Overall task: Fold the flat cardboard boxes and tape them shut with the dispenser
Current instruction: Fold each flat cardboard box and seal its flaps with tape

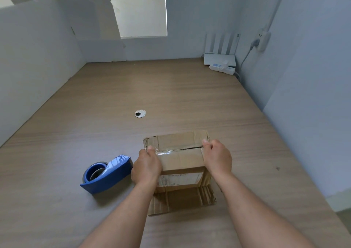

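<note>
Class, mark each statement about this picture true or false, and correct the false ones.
1. The left hand and the right hand both hold the cardboard box. True.
2. The tape dispenser is red. False: it is blue.
3. The tape dispenser lies on the table, left of the cardboard box. True.
4. The right hand grips the tape dispenser. False: it holds the cardboard box.
5. A round cable hole sits in the table beyond the cardboard box. True.

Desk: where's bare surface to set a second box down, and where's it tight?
Widest bare patch: the desk between the grommet and the router with its power strip in the far right corner. Also bare: right of the cardboard box, out to the desk's right edge. Tight: the tape dispenser sits almost against the left hand.
</note>
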Tool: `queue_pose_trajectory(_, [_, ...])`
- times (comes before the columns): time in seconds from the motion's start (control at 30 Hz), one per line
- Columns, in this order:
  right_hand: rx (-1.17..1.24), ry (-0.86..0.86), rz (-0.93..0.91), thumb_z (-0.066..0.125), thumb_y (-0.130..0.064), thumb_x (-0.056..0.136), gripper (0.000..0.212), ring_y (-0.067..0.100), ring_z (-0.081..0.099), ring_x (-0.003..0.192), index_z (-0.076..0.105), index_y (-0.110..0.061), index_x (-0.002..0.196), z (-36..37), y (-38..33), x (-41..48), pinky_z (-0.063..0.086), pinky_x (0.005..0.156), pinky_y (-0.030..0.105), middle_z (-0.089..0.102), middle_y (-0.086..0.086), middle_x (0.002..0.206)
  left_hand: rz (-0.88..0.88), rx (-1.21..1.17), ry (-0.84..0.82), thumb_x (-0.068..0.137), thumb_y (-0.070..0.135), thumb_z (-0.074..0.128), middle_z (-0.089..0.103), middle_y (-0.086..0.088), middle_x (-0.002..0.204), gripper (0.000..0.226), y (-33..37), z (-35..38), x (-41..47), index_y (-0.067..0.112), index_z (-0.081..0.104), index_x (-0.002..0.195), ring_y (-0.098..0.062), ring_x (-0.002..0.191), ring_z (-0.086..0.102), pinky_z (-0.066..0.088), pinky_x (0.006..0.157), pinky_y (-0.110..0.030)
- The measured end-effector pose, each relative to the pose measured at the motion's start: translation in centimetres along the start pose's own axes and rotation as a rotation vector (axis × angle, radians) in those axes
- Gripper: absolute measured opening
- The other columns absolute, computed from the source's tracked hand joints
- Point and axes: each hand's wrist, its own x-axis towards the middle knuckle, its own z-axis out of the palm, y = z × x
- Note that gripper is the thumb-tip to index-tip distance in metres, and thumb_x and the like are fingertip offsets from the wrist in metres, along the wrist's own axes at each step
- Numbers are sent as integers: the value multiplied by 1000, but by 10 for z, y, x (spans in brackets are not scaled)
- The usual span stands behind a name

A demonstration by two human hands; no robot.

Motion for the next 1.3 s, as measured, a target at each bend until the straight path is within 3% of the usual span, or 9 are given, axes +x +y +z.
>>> queue_pose_trajectory(0.2, [-47, -50, 26, 29, -30, 103, 36, 26, 46, 82, 50, -12, 80, -3, 1, 9, 29, 68, 31, 48, 4, 82, -106, -274, -88, 104, 37, 18, 54, -14, 130, 53, 0, -1, 4, 7, 51, 132, -30, 118, 50, 40, 102, -42])
queue_pose_trajectory(0.33, [-3, -66, 37, 33, -31, 102, 41, 28, 50, 83, 43, -13, 66, -6, 0, 17, 30, 67, 31, 50, 5, 80, -207, -556, -278, 101, 45, 27, 64, -13, 116, 46, -8, -9, -9, 15, 59, 115, -25, 101, 61, 51, 82, -36])
queue_pose_trajectory(0.4, [5, -93, 22, 37, -35, 100, 43, 29, 52, 84, 39, -18, 60, -10, -2, 22, 31, 66, 32, 50, 4, 75, -145, -602, -419, 90, 65, 32, 64, -3, 123, 60, -26, -10, -29, 25, 53, 129, -21, 107, 61, 51, 85, -35])
queue_pose_trajectory(0.47, [-6, -165, 10, 43, -45, 95, 44, 28, 52, 76, 42, -18, 59, -14, -8, 28, 32, 60, 32, 49, 1, 67, -22, -477, -544, 66, 88, 31, 43, 13, 145, 95, -44, -12, -44, 40, 27, 148, -15, 131, 45, 38, 109, -42])
queue_pose_trajectory(0.57, [-29, -290, -26, 56, -50, 87, 39, 23, 52, 77, 48, -18, 66, -18, -15, 35, 30, 54, 31, 52, -1, 73, 89, -408, -594, 50, 95, 50, 39, 14, 148, 117, -57, -30, -44, 37, 26, 149, -8, 129, 44, 38, 109, -38])
queue_pose_trajectory(0.7, [93, -342, -72, 62, -41, 87, 29, 24, 54, 85, 56, -13, 81, -20, -12, 39, 35, 67, 32, 58, 6, 87, 357, -101, -497, 66, 56, 78, 15, 14, 156, 119, -62, -56, -21, 43, -5, 150, -9, 144, 20, 24, 115, -34])
queue_pose_trajectory(0.87, [-20, -464, -88, 62, -48, 85, 36, 26, 58, 105, 64, -21, 109, -12, -26, 46, 46, 88, 32, 63, 9, 116, 596, 355, -453, 65, 63, 74, 36, 11, 138, 118, -41, -54, -17, 48, -10, 147, -12, 122, 46, 43, 100, -31])
queue_pose_trajectory(1.1, [-138, -376, 106, 64, -61, 78, 112, 36, 38, 133, -9, -20, 152, 10, -50, 25, 33, 108, 41, 26, 19, 150, 632, 415, -290, 73, 74, 57, 17, 7, 156, 106, -25, -4, -39, 46, -12, 148, -16, 137, 33, 40, 102, -31])
queue_pose_trajectory(1.3, [-135, -424, -2, 65, -57, 80, 112, 31, 37, 135, -11, -15, 152, 13, -41, 16, 35, 107, 38, 31, 17, 150, 537, 388, -235, 77, 73, 54, 18, 1, 157, 103, -4, 14, -18, 36, -5, 152, -18, 141, 26, 39, 102, -36])
